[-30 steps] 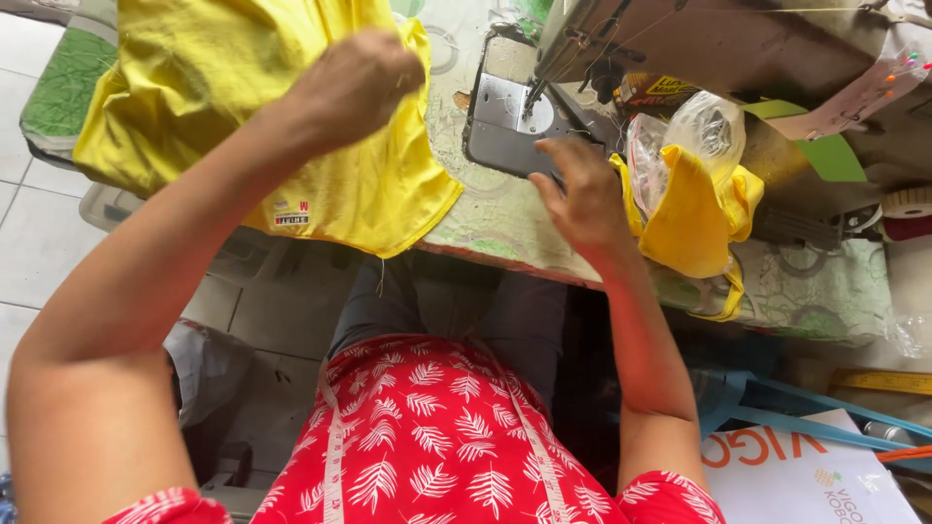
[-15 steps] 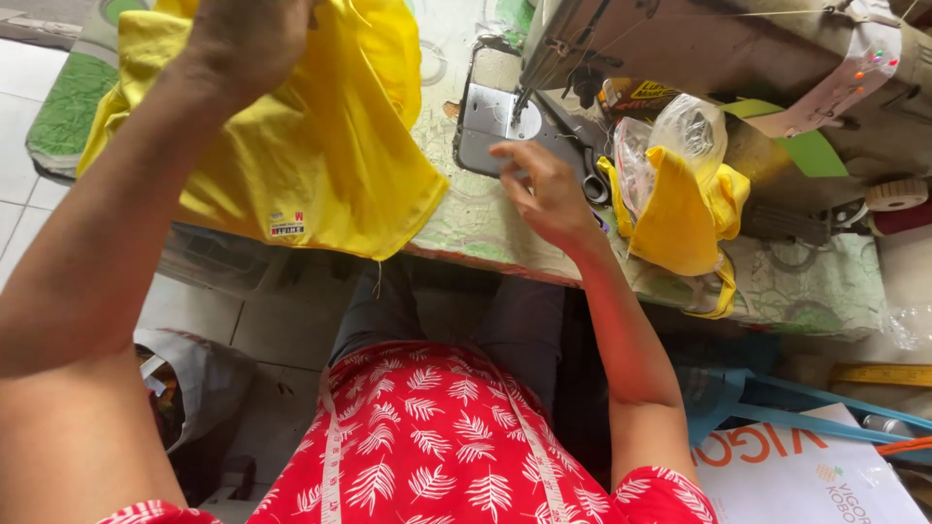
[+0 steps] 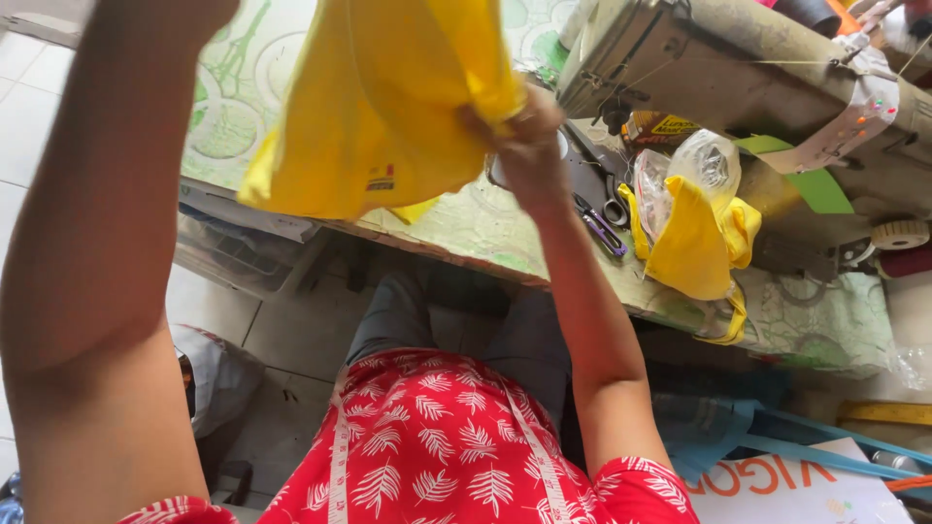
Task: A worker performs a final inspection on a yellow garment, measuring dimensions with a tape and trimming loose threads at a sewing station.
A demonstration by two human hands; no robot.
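Observation:
A yellow garment (image 3: 388, 107) with a small label hangs in the air above the table's front edge. My right hand (image 3: 519, 131) is shut on its right side, bunching the cloth. My left arm reaches up at the left. My left hand (image 3: 180, 12) is cut off by the top edge, so its fingers and grip are hidden. Behind my right hand stands a beige sewing machine (image 3: 738, 68).
The table (image 3: 485, 233) has a green patterned cover. Small snips and scissors (image 3: 600, 221) lie by the machine's base. A heap of yellow cloth pieces (image 3: 694, 247) with a clear plastic bag (image 3: 709, 160) sits to the right. A red thread spool (image 3: 903, 260) is at far right.
The yellow garment has come up off the table. My left arm rose out of the top of the view, and my right hand left the machine area and took hold of the cloth.

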